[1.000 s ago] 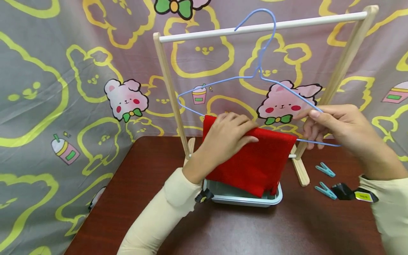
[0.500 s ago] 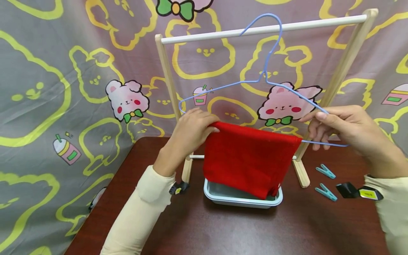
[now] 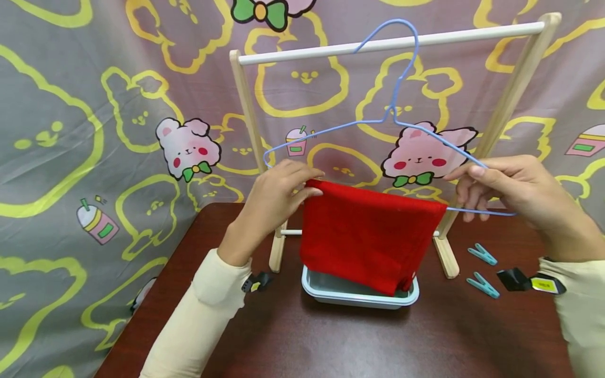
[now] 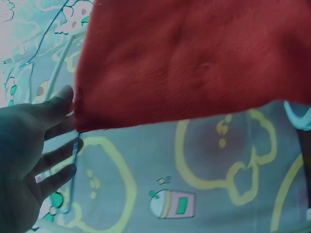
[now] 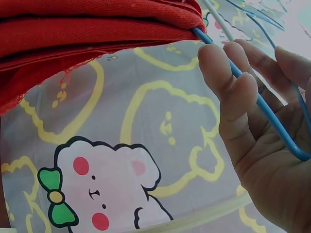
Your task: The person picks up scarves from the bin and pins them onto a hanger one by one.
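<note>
A folded red cloth (image 3: 371, 236) is draped over the lower bar of a blue wire hanger (image 3: 326, 128). My left hand (image 3: 279, 197) pinches the cloth's upper left corner; in the left wrist view the thumb (image 4: 62, 97) lies at its edge, other fingers around the bar. On the right, my right hand (image 3: 506, 184) holds the hanger's right end, with thumb and forefinger at the sloping arm and the other fingers at the lower bar. Layered folds and loose threads of the cloth (image 5: 97, 29) show in the right wrist view. The hook overlaps the rack's top rail in the head view.
A wooden rack (image 3: 512, 105) with a white top rail (image 3: 312, 51) stands behind the hanger. Under the cloth is a pale blue basin (image 3: 359, 300). Two teal clothespins, an upper one (image 3: 483, 254) and a lower one (image 3: 483, 285), lie on the dark table (image 3: 331, 341). A patterned curtain (image 3: 42, 173) hangs behind.
My left hand has slid left along the cloth from its upper middle to its left corner. Hanger and cloth have shifted slightly right and down; the right hand keeps its hold.
</note>
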A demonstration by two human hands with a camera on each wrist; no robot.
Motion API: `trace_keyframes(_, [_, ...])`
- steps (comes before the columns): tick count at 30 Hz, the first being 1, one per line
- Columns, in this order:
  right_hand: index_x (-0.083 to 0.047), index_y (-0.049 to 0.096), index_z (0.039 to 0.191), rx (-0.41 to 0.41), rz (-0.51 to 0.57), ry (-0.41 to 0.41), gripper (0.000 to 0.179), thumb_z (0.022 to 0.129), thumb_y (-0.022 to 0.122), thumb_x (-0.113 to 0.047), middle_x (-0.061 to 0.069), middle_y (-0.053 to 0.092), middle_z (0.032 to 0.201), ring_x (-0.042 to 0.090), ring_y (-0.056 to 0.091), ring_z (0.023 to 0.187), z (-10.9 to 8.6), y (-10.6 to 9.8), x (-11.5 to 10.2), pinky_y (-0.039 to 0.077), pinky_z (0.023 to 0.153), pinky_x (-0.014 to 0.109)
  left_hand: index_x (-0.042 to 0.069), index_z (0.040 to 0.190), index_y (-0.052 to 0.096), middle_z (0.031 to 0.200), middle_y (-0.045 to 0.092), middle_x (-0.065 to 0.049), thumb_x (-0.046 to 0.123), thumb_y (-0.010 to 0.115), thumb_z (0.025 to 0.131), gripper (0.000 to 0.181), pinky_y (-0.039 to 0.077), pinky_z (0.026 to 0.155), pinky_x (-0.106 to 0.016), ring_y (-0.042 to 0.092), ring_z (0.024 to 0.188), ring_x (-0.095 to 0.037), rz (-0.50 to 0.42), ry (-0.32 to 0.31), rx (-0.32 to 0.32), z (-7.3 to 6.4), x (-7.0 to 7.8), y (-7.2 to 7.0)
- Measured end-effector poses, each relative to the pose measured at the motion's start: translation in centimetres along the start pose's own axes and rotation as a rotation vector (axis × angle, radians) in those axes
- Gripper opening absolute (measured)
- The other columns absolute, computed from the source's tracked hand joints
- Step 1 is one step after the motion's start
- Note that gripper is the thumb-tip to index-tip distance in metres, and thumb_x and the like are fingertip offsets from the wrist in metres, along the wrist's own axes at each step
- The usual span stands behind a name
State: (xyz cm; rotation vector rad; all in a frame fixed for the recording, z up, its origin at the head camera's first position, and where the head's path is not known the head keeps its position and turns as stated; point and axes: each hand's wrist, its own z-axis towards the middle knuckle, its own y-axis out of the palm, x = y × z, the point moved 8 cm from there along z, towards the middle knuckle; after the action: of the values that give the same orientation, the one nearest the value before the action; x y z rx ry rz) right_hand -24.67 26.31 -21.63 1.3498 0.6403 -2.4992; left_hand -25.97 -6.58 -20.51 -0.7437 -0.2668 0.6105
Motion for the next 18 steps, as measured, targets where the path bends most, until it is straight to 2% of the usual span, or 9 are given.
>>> trace_keyframes(2, [0.011,0.069,0.116,-0.011,0.026,-0.012,0.034,0.106,0.036,0.013,0.013,0.074,0.083,0.026,0.07,0.058,0.1,0.0,0.2,0.047,0.045,0.037,0.012,0.118,0.078,0.111,0.079,-0.004,0.016,0.083,0.09,0.029,0.059,0.09,-0.036,0.068,0.108,-0.023,-0.033,0.006,0.026,-0.1,-0.1,-1.0])
trace_keyframes(6, [0.011,0.068,0.116,-0.015,0.046,-0.013,0.034,0.106,0.036,0.014,0.013,0.074,0.084,0.026,0.071,0.058,0.1,-0.2,0.5,0.046,0.045,0.038,0.008,0.121,0.076,0.115,0.077,-0.007,0.01,0.082,0.09,0.032,0.054,0.095,-0.039,0.065,0.11,-0.026,-0.126,-0.005,0.116,-0.2,-0.9,-3.1])
trace_keyframes(9, [0.012,0.068,0.114,-0.003,0.036,-0.004,0.033,0.106,0.036,0.013,0.013,0.074,0.083,0.027,0.07,0.057,0.1,-0.3,0.5,0.047,0.045,0.037,0.004,0.126,0.072,0.12,0.073,-0.012,0.009,0.083,0.089,0.039,0.046,0.101,-0.042,0.062,0.112,-0.029,-0.194,-0.067,0.194,-0.2,-2.2,-4.2])
trace_keyframes(11, [0.012,0.068,0.113,0.004,0.017,0.005,0.032,0.106,0.037,0.013,0.014,0.073,0.082,0.028,0.07,0.057,0.1,-0.3,0.5,0.047,0.045,0.036,0.003,0.131,0.069,0.124,0.071,-0.014,0.01,0.083,0.09,0.044,0.042,0.097,-0.042,0.059,0.114,-0.031,-0.247,-0.143,0.207,-0.2,-3.4,-4.4])
trace_keyframes(13, [0.011,0.069,0.112,0.013,-0.013,0.023,0.032,0.106,0.038,0.012,0.015,0.073,0.081,0.028,0.07,0.057,0.0,-0.4,0.5,0.049,0.046,0.036,0.005,0.136,0.066,0.13,0.068,-0.014,0.014,0.081,0.092,0.047,0.042,0.095,-0.041,0.058,0.118,-0.03,-0.295,-0.236,0.178,-0.3,-4.5,-4.0])
trace_keyframes(16, [0.014,0.068,0.112,-0.003,-0.008,0.027,0.031,0.106,0.038,0.011,0.016,0.073,0.081,0.029,0.07,0.058,0.0,-0.2,0.4,0.05,0.047,0.036,0.01,0.141,0.062,0.136,0.066,-0.01,0.016,0.076,0.097,0.047,0.047,0.089,-0.039,0.06,0.124,-0.026,-0.411,-0.359,0.074,-0.3,-5.8,-2.7])
trace_keyframes(18, [0.015,0.068,0.111,-0.005,-0.029,0.035,0.03,0.106,0.038,0.011,0.016,0.072,0.081,0.029,0.07,0.058,0.0,-0.1,0.4,0.05,0.047,0.036,0.013,0.143,0.061,0.138,0.066,-0.007,0.017,0.072,0.1,0.045,0.051,0.087,-0.037,0.061,0.126,-0.023,-0.489,-0.411,0.001,-0.3,-6.3,-1.9])
